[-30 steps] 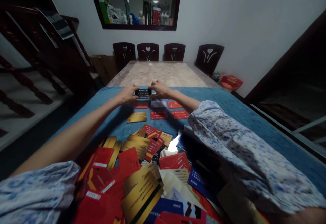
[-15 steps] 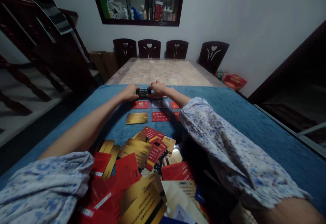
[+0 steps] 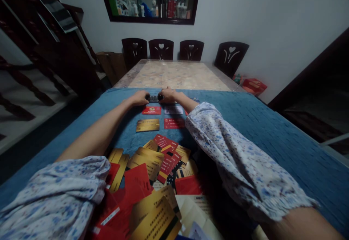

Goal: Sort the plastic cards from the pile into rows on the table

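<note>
At the far end of the blue cloth, a black card (image 3: 154, 98) with pale print lies between my two hands. My left hand (image 3: 141, 98) pinches its left edge, and my right hand (image 3: 167, 95) grips the right edge from above. Just nearer sit a red card (image 3: 151, 110) and a white card (image 3: 173, 110). Below those lie a gold card (image 3: 147, 125) and another red card (image 3: 174, 123). My right forearm covers part of the right side of these rows. Close to me is a loose heap of gold cards (image 3: 155, 214), red cards and papers.
The blue cloth (image 3: 261, 131) covers the near part of a table (image 3: 174, 74) with a patterned top. Several dark chairs (image 3: 160, 49) stand behind it along the wall. A red bag (image 3: 254, 85) rests at the right, a cardboard box (image 3: 111, 65) at the left.
The view has shifted slightly. Both hands stay at the black card's two ends, with little visible movement. My right sleeve sits a bit further left over the cards.
</note>
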`<state>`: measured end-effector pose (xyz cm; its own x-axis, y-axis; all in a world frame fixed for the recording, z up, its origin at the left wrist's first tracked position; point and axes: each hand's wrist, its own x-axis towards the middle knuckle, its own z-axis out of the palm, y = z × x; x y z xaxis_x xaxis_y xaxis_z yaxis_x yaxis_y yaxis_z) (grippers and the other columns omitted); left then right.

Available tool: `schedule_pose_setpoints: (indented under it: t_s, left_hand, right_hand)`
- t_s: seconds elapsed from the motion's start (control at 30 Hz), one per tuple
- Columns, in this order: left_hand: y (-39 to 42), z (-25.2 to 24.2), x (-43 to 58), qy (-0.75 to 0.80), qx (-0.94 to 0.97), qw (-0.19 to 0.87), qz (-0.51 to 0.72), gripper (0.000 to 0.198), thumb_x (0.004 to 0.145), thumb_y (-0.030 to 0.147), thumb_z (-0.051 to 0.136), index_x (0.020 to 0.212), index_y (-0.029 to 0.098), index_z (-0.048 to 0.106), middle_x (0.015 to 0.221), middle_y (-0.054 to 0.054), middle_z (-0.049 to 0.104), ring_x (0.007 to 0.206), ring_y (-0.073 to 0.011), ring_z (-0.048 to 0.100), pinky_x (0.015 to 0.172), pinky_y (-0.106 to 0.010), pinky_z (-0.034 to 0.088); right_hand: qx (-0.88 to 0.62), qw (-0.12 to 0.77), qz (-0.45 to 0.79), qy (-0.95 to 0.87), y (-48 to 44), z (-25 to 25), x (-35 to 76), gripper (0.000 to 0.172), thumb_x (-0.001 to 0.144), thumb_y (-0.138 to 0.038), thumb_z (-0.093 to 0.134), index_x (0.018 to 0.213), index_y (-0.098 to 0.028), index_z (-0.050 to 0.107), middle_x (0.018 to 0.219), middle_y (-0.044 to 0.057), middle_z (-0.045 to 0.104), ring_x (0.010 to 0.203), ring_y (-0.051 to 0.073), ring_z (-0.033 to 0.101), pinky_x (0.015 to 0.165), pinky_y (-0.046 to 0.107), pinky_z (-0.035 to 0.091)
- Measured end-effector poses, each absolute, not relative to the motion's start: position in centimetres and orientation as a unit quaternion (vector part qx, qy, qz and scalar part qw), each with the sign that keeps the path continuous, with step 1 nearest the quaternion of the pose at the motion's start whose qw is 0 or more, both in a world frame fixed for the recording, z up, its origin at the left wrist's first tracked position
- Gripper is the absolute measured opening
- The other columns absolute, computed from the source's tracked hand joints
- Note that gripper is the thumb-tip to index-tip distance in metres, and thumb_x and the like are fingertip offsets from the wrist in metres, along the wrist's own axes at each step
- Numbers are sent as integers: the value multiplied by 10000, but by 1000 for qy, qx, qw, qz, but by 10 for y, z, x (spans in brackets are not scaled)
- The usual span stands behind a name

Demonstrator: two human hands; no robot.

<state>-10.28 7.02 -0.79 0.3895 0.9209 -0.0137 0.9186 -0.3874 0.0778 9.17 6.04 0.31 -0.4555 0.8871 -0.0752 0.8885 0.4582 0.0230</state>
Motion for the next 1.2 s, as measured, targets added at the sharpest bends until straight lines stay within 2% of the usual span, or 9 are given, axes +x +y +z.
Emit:
schedule_pose_setpoints:
  t_s: [0.17, 0.33, 0.53, 0.63, 0.8, 1.03, 1.2]
  left_hand:
    - [77, -10, -105, 552, 832, 47, 16, 362, 707, 234, 692, 1057, 182, 766, 1049, -70, 777, 1047, -279, 678, 929, -306, 521]
    - [78, -9, -103, 550, 834, 46, 3, 445, 711, 226, 714, 1148, 150, 745, 1023, -49, 764, 1036, -235, 654, 925, -254, 499]
    - [79, -7, -98, 562, 825, 30, -42, 439, 753, 192, 672, 1178, 96, 724, 1084, -98, 741, 1000, -218, 646, 879, -248, 509]
    - [81, -6, -93, 583, 810, 30, -64, 451, 746, 199, 683, 1186, 111, 718, 1131, -118, 732, 1000, -230, 656, 864, -262, 517]
    - [78, -6, -87, 607, 792, 15, -68, 458, 717, 192, 680, 1171, 138, 713, 1173, -123, 715, 1050, -258, 653, 892, -297, 526]
    - [71, -7, -88, 603, 796, 21, -51, 427, 705, 203, 669, 1117, 100, 713, 1148, -154, 715, 1036, -264, 658, 894, -309, 527]
    - [72, -9, -89, 611, 789, 45, -43, 471, 704, 132, 631, 1169, 80, 683, 1240, -215, 682, 1112, -317, 660, 931, -350, 536]
  right_hand:
    - [525, 42, -15, 850, 60, 2, 91, 479, 890, -424, 618, 1339, -265, 671, 1443, 139, 584, 1352, 402, 446, 999, 504, 469]
    - [534, 35, -16, 845, 61, -2, 87, 475, 856, -394, 639, 1299, -233, 697, 1435, 160, 583, 1344, 394, 465, 1017, 515, 475]
    - [544, 15, -9, 839, 64, -7, 81, 455, 780, -287, 667, 1226, -212, 715, 1381, 147, 630, 1340, 368, 483, 1040, 500, 480]
    - [551, 11, -14, 834, 64, -7, 80, 448, 772, -258, 657, 1212, -198, 716, 1340, 152, 659, 1341, 366, 483, 1051, 519, 473]
    - [555, 6, -12, 832, 61, -7, 79, 437, 769, -254, 653, 1194, -182, 724, 1380, 168, 641, 1335, 378, 497, 1042, 543, 487]
    - [553, 22, 8, 833, 53, -1, 76, 450, 779, -256, 647, 1217, -177, 712, 1388, 177, 633, 1351, 390, 484, 1066, 587, 462]
    - [528, 36, 34, 848, 46, 7, 84, 442, 840, -293, 644, 1257, -154, 688, 1402, 204, 609, 1364, 402, 454, 1071, 597, 446]
